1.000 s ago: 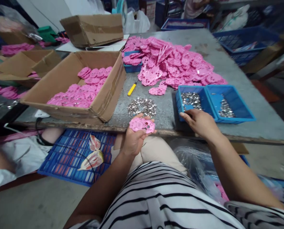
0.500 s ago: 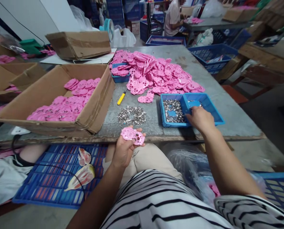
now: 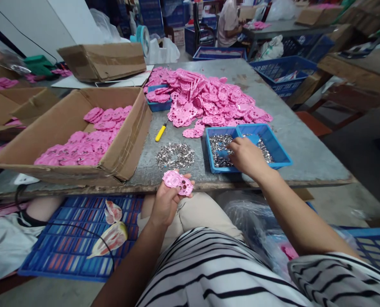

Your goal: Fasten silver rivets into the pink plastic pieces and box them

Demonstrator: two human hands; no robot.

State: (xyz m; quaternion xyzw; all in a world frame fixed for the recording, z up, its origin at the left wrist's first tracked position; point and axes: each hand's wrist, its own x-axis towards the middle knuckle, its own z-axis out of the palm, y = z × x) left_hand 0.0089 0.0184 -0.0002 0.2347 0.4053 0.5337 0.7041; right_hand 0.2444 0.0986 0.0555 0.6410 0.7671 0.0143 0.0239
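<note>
Head view: at lower centre the left hand [image 3: 167, 204] pinches a pink plastic piece [image 3: 178, 182] just off the table [image 3: 305, 149] edge. The right hand [image 3: 246, 157] curls into the blue tray [image 3: 218, 170] of small metal parts [image 3: 220, 144] at centre right, and whether it grips any cannot be told. A loose pinch could drop the piece. No writing is legible.

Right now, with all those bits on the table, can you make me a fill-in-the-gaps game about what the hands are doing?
1. The left hand holds a plastic piece that is ____ in colour.
2. The right hand reaches into a ____ tray of silver parts.
3. The tool lying beside the cardboard box has a ____ handle.
Missing words: pink, blue, yellow.
</note>
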